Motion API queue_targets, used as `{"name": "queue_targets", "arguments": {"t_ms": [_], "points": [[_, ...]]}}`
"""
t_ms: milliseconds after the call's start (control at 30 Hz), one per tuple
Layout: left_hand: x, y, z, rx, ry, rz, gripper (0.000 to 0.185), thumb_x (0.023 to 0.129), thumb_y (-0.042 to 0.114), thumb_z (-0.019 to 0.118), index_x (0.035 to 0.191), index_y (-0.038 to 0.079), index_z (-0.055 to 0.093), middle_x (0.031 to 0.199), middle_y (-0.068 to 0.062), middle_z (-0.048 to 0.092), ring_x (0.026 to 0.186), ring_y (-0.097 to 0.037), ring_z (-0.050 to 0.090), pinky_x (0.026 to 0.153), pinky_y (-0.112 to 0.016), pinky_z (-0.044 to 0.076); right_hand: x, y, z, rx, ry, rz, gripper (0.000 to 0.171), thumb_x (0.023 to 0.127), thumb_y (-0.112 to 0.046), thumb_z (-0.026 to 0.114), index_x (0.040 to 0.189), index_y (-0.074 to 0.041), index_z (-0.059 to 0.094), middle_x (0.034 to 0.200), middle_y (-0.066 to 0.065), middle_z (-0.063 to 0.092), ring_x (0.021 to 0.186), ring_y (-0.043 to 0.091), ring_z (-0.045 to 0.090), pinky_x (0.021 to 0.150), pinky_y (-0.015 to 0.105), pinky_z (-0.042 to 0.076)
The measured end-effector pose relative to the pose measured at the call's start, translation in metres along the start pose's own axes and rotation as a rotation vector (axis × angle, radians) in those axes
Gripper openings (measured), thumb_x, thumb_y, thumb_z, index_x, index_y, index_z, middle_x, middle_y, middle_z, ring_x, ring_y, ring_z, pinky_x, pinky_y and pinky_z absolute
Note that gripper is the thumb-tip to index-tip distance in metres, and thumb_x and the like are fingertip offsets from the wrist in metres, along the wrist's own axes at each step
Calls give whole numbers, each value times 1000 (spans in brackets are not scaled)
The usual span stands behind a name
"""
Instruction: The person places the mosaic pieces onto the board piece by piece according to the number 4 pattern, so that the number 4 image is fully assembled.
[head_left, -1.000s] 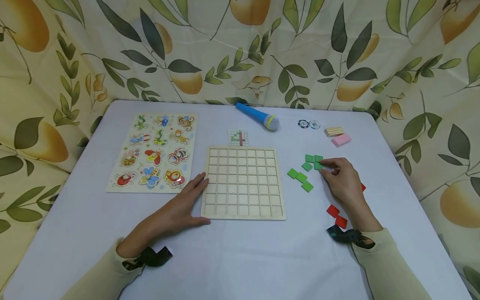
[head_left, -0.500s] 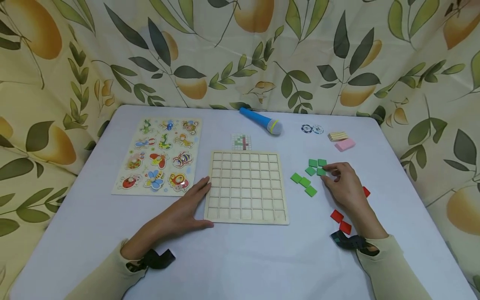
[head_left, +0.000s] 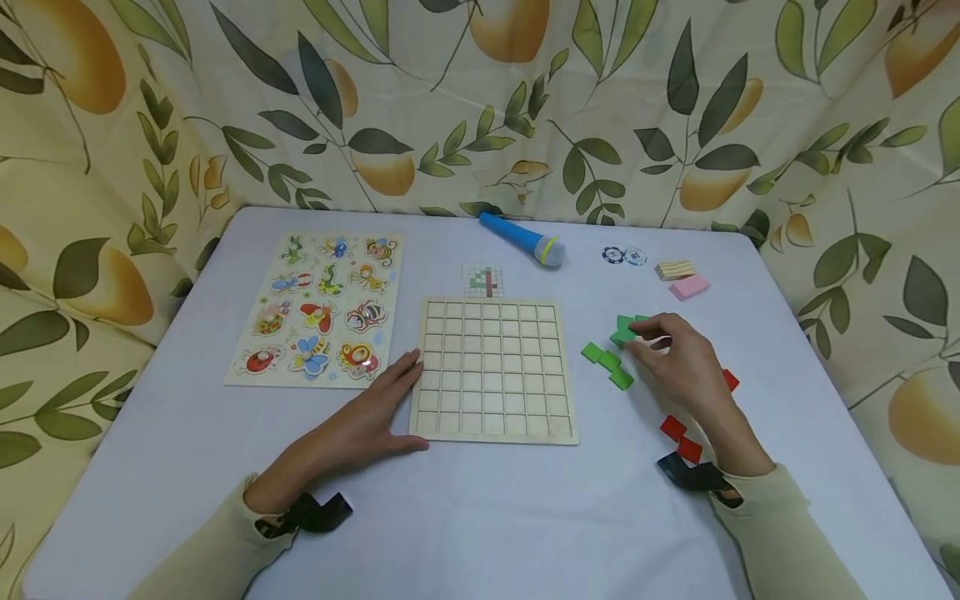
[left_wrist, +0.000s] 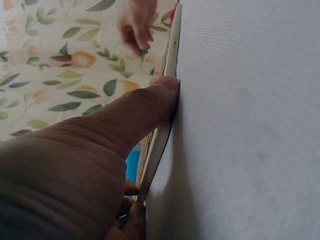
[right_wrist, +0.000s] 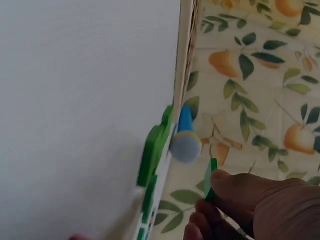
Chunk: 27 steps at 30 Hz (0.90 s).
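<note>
My left hand (head_left: 360,429) rests at the lower left corner of a pale wooden grid board (head_left: 492,381), fingers stretched along its left side and thumb at its front edge. The left wrist view shows the thumb (left_wrist: 150,100) against the board's side (left_wrist: 172,50). My right hand (head_left: 678,358) pinches a small green square tile (right_wrist: 208,181) between thumb and fingers, above the table. Several other green tiles (head_left: 609,361) lie to the right of the board, some partly behind the right hand. Red tiles (head_left: 673,427) lie near the right wrist.
A bug picture board (head_left: 309,312) lies left of the grid board. Behind the grid board are a small pattern card (head_left: 483,281) and a blue toy microphone (head_left: 517,237). Two round chips (head_left: 624,256), a striped block (head_left: 675,270) and a pink block (head_left: 689,287) lie at the back right.
My right hand has lifted a green tile off the table and shifted slightly left and up. The left hand stays at the board's corner. The head view has shifted a little.
</note>
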<state>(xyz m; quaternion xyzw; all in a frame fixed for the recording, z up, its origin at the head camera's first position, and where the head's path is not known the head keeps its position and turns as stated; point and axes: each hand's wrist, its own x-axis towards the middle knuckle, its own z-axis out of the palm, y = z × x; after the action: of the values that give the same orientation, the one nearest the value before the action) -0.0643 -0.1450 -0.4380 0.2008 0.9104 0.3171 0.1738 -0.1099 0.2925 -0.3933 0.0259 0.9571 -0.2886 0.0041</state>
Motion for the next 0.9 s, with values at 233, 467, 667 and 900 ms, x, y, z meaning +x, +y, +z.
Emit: {"name": "queue_targets", "arguments": {"t_ms": [233,467,667,900], "points": [[-1,-2,-2,3,3,1,116,85,38,91,171,10,20,183,-4,6,170,-30,11,132,-52,32,27,-55,18,-24,-120,-236,29,100,-15,76,127,-8,71,125,14,69,115,35,65,99,53,57],[-1,-2,1,-12,-14,0,113,87,40,90,172,12,21,183,3,4,170,-23,8,134,-49,29,67,-91,50,-70,-268,-344,17,101,-12,74,117,-7,74,120,14,69,112,31,64,99,50,56],[-1,-1,3,18,-19,2,112,88,43,88,172,13,20,183,5,3,170,-20,8,134,-47,29,91,-106,68,-106,-328,-405,13,99,-8,74,111,-4,74,112,14,72,104,29,66,95,48,57],[-2,-5,0,84,-8,24,111,89,47,86,171,12,20,183,2,4,170,-21,9,133,-45,32,102,-112,75,-140,-339,-457,4,98,-5,74,99,-4,71,106,14,68,96,27,62,88,45,55]]}}
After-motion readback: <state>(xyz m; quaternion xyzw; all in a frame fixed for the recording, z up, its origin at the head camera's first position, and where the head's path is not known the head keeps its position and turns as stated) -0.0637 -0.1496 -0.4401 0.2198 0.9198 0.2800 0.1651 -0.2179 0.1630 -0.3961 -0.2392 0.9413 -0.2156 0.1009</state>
